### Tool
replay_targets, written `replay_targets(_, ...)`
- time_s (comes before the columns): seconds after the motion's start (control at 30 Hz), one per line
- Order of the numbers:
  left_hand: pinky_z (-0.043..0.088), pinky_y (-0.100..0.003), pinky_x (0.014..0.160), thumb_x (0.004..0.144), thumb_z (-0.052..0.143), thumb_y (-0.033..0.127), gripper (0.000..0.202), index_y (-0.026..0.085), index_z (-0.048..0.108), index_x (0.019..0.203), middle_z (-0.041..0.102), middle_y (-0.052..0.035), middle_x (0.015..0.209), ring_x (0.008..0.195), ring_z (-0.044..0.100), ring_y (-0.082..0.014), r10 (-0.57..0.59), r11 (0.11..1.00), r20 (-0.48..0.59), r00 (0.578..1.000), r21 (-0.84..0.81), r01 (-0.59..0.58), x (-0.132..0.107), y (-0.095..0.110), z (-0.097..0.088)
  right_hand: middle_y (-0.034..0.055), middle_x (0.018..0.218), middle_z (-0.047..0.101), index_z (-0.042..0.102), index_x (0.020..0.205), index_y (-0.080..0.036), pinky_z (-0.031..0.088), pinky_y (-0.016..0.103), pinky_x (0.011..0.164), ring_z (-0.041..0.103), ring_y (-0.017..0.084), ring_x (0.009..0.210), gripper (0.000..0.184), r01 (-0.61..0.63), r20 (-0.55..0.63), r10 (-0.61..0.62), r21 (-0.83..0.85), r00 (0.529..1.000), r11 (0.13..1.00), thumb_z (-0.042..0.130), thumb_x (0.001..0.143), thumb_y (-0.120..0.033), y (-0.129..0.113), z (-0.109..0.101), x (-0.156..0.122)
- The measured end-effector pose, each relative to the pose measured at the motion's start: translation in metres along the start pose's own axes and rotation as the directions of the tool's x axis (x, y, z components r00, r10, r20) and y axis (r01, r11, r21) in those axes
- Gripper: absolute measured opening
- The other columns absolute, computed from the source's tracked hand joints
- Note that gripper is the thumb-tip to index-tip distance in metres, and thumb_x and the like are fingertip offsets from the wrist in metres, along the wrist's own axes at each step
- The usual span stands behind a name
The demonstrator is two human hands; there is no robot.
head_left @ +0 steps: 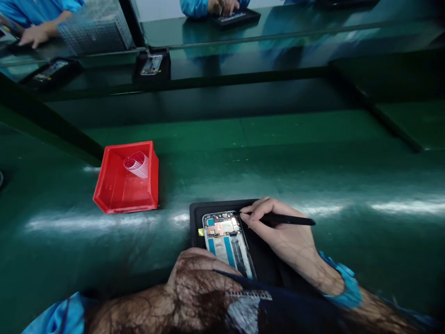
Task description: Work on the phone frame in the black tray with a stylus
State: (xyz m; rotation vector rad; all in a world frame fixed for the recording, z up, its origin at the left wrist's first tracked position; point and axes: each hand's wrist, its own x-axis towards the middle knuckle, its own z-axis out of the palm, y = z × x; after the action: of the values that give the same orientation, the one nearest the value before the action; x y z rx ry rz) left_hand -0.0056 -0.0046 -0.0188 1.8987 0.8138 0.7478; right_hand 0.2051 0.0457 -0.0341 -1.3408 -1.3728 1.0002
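Green worktop (215, 178) spans the scene, glossy, with bright streaks of reflected light. Beyond it, a far shelf (208, 58) carries two small trays at the left, each with a phone-like device. Further off, a co-worker's hands (224, 6) are over another black tray, and at the far left another person's hand (38, 35) rests low.

On my worktop, near centre: black tray (195, 214), partly covered by my hands. Left of it and farther off, well apart, stands a red bin (113, 185), open side up.

My left hand (205, 271) lies across the near left part of the tray, over the near end of the phone; those fingers are partly hidden and I cannot tell whether they grip it. My right hand (287, 239), blue cuff (347, 285) at the wrist, has its fingers pinched narrow, holding a slim black tool.

Phone (227, 241): lies in the tray, opened, inner parts facing up, circuit board at the far end, blue strips nearer. Black tool (292, 219): slants from the right, tip at the phone's far right corner; contact not clear. Mesh roll (139, 166), pinkish white, sits inside the bin. Yellow tab (200, 232) projects from the phone's left edge.
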Motion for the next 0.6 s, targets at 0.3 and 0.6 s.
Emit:
replay_targets(0.3, 0.046, -0.014, 0.081, 0.079, 0.057, 0.027, 0.005, 0.025, 0.061, 0.082, 0.074, 0.0051, 0.084, 0.074, 0.070, -0.0083, 0.014, 0.999, -0.061, 0.998, 0.046, -0.011, 0.0042, 0.0064, -0.0018, -0.0018, 0.072, 0.083, 0.073, 0.063, -0.031, 0.066, 0.032, 0.066, 0.083, 0.023, 0.072, 0.022, 0.030, 0.001, -0.030, 0.005, 1.000, 1.000, 0.087, 0.080, -0.029, 0.0029, 0.0013, -0.0012)
replay_targets(0.6, 0.040, -0.011, 0.088, 0.073, 0.064, 0.017, 0.017, 0.025, 0.059, 0.086, 0.072, 0.0063, 0.090, 0.081, 0.068, -0.0066, 0.003, 1.000, 0.030, 1.000, 0.028, -0.004, -0.0019, 0.0006, -0.0004, -0.0009, 0.072, 0.082, 0.072, 0.063, -0.031, 0.067, 0.033, 0.066, 0.082, 0.024, 0.070, 0.023, 0.061, 0.007, -0.061, -0.004, 0.998, 0.998, 0.086, 0.082, -0.028, 0.0026, 0.0005, -0.0019)
